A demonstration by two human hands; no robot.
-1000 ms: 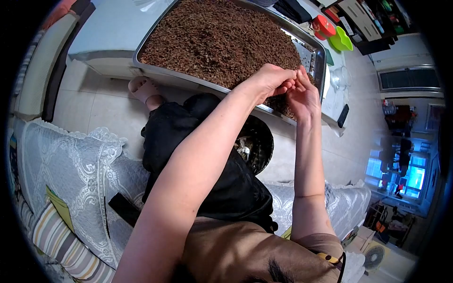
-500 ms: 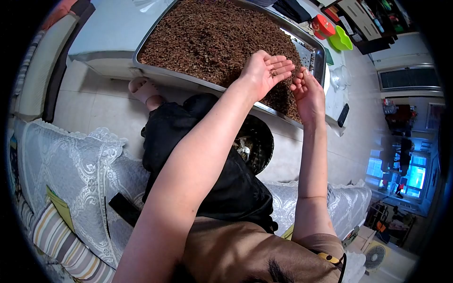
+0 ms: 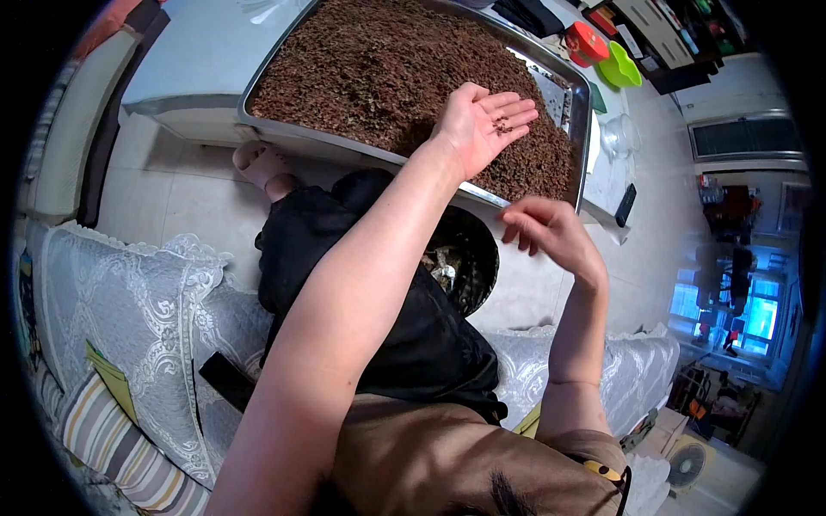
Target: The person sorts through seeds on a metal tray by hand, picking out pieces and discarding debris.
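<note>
My left hand (image 3: 483, 127) is palm up over a metal tray (image 3: 348, 144), fingers stretched out, with a few small reddish-brown pieces (image 3: 502, 126) lying on its fingers. Beneath it the tray holds a large heap of the same brown pieces (image 3: 361, 69); a bare strip of metal shows at the right end. My right hand (image 3: 551, 230) is just outside the tray's near edge, above and right of a black bin (image 3: 475, 258). Its fingers are bent downward, and whether anything sits between thumb and fingertips is too small to tell.
Beyond the tray's right end are a red container (image 3: 587, 45), a green heart-shaped bowl (image 3: 619, 65) and a clear glass vessel (image 3: 619, 136). A black remote (image 3: 626, 205) lies at the table's corner. A lace-covered sofa (image 3: 129, 318) surrounds my lap.
My hands were together over the tray, then parted. The left opened palm up and stays over the heap; the right moved back toward me, past the tray's rim toward the bin.
</note>
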